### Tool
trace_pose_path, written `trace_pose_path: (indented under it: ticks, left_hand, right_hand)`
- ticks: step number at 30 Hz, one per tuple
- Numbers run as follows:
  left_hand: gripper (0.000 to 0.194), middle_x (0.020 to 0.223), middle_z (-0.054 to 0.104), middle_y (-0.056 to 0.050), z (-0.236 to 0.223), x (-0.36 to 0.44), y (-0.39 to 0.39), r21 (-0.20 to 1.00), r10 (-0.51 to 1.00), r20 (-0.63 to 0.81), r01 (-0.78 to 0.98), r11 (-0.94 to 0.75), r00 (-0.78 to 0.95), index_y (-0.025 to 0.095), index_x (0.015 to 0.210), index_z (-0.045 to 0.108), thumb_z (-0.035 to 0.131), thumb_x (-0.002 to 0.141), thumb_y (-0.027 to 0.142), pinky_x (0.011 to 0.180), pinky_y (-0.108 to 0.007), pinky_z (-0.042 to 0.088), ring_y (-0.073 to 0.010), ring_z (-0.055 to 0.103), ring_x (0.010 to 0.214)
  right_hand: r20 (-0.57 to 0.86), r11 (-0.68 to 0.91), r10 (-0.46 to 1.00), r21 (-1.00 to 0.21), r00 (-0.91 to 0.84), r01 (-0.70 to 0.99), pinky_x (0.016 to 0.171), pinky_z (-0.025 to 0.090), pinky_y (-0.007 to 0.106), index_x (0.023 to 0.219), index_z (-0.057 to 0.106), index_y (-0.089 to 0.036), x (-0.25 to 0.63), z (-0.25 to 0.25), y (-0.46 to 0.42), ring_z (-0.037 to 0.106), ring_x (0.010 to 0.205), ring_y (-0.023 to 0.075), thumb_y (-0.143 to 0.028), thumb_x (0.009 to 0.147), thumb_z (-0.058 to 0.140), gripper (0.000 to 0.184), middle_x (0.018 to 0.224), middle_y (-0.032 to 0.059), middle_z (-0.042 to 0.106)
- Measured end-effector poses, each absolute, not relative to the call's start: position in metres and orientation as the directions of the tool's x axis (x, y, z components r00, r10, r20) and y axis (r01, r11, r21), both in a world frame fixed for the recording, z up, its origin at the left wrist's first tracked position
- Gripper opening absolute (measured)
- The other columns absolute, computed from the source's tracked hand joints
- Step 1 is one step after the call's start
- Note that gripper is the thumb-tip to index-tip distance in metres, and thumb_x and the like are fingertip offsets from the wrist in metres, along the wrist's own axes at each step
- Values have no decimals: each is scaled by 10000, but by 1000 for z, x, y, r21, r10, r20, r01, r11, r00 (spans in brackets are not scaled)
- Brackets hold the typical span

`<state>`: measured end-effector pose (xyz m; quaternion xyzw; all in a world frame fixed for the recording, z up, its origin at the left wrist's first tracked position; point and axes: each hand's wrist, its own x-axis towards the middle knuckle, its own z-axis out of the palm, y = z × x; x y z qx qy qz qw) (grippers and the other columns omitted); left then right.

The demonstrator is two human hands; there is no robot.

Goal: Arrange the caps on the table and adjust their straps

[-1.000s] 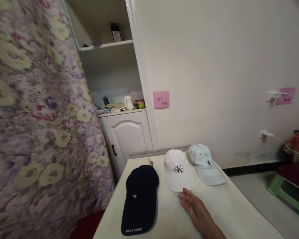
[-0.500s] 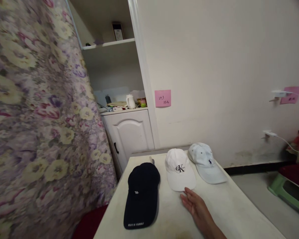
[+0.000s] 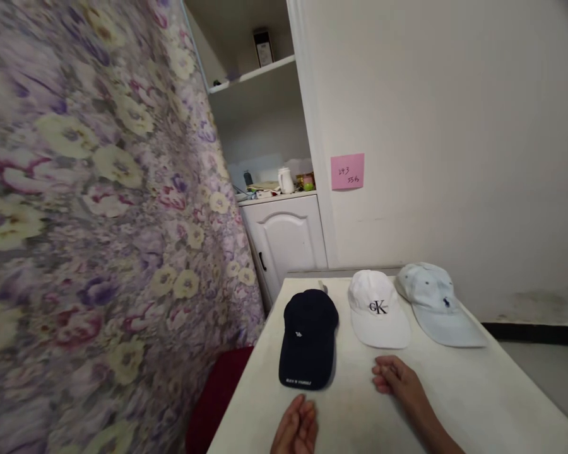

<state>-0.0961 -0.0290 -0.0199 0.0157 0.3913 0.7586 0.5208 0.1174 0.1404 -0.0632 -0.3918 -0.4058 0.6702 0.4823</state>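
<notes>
Left hand [image 3: 296,429] newly in view at near bench [image 3: 478,403] edge, fingers loose, empty, just below navy cap [image 3: 307,337]. Right hand [image 3: 397,378] curled, empty, drawn back from white cap [image 3: 377,309]. Blue cap [image 3: 435,302] untouched at far right edge.
</notes>
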Motion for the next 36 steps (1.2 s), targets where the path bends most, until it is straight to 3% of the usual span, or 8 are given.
trace_pose_path:
  ticks: [8,22,36]
  left_hand:
    - [319,915,827,-117,-20,-102,-33,630,803,-374,-763,-147,-463,135,1033,746,836,731,84,733,-291,614,-203,783,769]
    - [418,1040,824,-103,-10,-105,-35,656,828,-327,-740,-149,-456,155,1026,781,936,637,174,736,-314,580,-222,774,814]
    - [406,991,825,-113,-9,-97,-34,679,803,-312,-711,-185,-507,156,1004,762,900,623,160,769,-323,602,-212,773,778]
  right_hand:
    - [-113,-180,967,-937,-228,-298,625,603,357,895,673,-163,120,-61,139,705,621,173,-457,770,796,342,734,7,744]
    - [-126,-202,955,-939,-268,-278,635,601,325,912,670,-155,120,-59,141,693,626,145,-303,932,687,150,742,-24,723]
    - [-147,-220,953,-935,-263,-276,630,588,317,897,664,-160,118,-55,139,673,625,140,-303,951,663,154,738,-34,697]
